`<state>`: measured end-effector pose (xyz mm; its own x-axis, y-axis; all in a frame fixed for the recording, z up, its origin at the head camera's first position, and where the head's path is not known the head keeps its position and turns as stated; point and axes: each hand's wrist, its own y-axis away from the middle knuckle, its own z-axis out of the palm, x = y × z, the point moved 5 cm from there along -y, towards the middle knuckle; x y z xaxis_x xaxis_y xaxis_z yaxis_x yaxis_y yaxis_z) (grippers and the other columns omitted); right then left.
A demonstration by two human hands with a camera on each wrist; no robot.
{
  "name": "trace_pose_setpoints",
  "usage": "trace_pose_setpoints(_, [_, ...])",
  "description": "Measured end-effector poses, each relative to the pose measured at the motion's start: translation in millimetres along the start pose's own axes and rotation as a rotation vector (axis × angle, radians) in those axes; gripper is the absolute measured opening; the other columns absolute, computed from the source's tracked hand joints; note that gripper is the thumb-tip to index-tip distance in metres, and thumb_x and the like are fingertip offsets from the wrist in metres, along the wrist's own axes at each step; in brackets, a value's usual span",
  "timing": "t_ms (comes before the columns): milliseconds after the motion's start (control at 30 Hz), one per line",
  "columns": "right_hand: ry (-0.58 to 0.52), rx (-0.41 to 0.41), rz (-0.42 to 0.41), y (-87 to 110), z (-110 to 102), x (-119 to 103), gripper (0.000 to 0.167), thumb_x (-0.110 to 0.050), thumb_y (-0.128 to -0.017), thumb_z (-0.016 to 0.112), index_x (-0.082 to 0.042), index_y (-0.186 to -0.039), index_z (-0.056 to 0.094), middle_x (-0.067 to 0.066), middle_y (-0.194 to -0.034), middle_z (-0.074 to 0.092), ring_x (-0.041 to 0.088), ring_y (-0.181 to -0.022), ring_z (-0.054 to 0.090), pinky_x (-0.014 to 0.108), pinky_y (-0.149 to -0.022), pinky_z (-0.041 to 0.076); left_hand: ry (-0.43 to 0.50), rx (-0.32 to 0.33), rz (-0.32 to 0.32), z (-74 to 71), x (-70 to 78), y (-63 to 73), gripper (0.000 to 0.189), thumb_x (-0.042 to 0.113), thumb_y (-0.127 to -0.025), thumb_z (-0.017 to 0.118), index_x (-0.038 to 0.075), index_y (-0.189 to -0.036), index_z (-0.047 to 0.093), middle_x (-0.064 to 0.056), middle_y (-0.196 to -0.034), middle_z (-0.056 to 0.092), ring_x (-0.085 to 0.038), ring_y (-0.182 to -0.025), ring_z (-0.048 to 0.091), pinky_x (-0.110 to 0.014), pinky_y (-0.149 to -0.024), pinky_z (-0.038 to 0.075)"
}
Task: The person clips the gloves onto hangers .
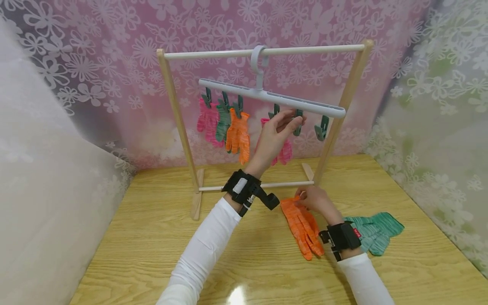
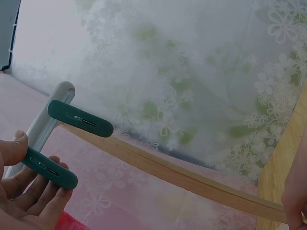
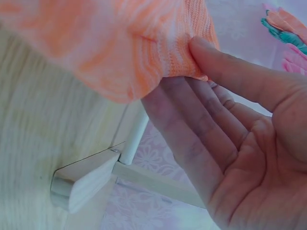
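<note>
My left hand [image 1: 275, 137] is raised at the hanger bar [image 1: 305, 103] and grips a dark green clothespin [image 2: 50, 168] between thumb and fingers. Low over the table, my right hand [image 1: 316, 201] pinches an orange glove [image 1: 303, 226] by its cuff, with the thumb on top in the right wrist view; the glove's fingers point toward the front. Behind my left hand hangs a pink glove [image 1: 285, 152], partly hidden. To the right of the gripped clothespin, another green clothespin [image 1: 322, 128] hangs with nothing in it.
A wooden rack [image 1: 175, 114] holds the tilted hanger by its hook [image 1: 256, 61]. On its left half hang a pink glove [image 1: 207, 123], a green glove [image 1: 222, 123] and an orange glove [image 1: 238, 131]. A green glove [image 1: 381, 231] lies on the table [image 1: 152, 245] beside my right wrist.
</note>
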<state>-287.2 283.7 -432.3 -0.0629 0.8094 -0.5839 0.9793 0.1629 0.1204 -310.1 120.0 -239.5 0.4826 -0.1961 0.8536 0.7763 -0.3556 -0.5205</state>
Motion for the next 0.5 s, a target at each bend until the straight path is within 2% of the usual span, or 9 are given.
trace_pose_setpoints(267, [-0.047,-0.007,-0.042,4.1,-8,-9,0.022,-0.008,-0.091,0.076,0.003,-0.108,0.066,0.014,-0.089,0.070,0.022,-0.067,0.067,0.038,-0.063,0.060,0.025,0.007,0.030,0.2,2.0,-0.4,0.032,0.012,-0.104,0.060,0.001,-0.134,0.060,-0.018,-0.126,0.069,-0.013,-0.114,0.066,-0.026,-0.097,0.052])
trace_pose_setpoints(500, [-0.132,-0.013,-0.101,8.6,-15,-13,0.027,-0.008,-0.093,0.073,0.007,-0.115,0.067,0.020,-0.097,0.071,0.023,-0.072,0.069,0.043,-0.068,0.062,0.028,0.013,0.019,1.0,1.6,-0.9,0.030,0.013,-0.104,0.060,0.000,-0.131,0.061,-0.018,-0.125,0.069,-0.014,-0.114,0.066,-0.024,-0.099,0.050])
